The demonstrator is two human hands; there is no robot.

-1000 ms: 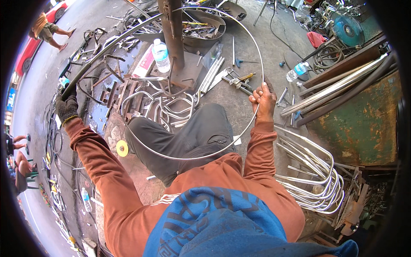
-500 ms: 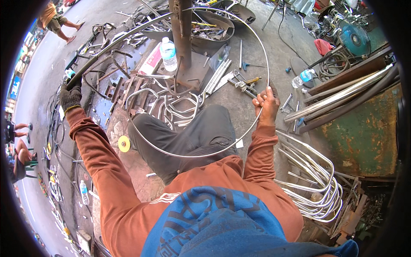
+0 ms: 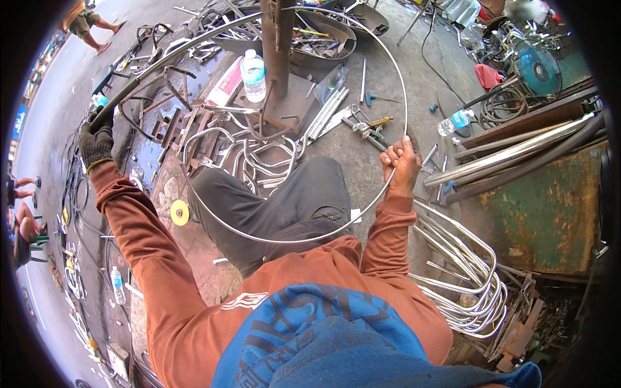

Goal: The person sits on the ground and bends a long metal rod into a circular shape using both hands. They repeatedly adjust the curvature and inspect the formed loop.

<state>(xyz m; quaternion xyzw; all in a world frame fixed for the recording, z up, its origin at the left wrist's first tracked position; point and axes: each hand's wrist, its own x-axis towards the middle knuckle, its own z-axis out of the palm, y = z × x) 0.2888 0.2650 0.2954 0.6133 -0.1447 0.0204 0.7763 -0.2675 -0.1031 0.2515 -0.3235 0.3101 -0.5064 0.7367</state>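
My left hand, in a dark knitted glove, is closed round the lower end of a long dark tube at the left. The tube slants up past a rusty post. From its far end a thin shiny metal rod seems to run on, though the post hides the join. The rod sweeps round in a wide loop over my lap. My bare right hand is closed on the loop's right side, its fingers wrapped round the rod. The loop's lower end rises past my knee, near several bent metal tubes.
Beyond my knees stand a water bottle and a metal clamp. Bent shiny tubes lie stacked at my right, below long pipes. Scrap-filled basins are at the back. A yellow disc is by my left knee.
The whole view has shifted slightly, with my left hand a little further left in it. Both hands keep their hold, and the loop's shape is nearly the same.
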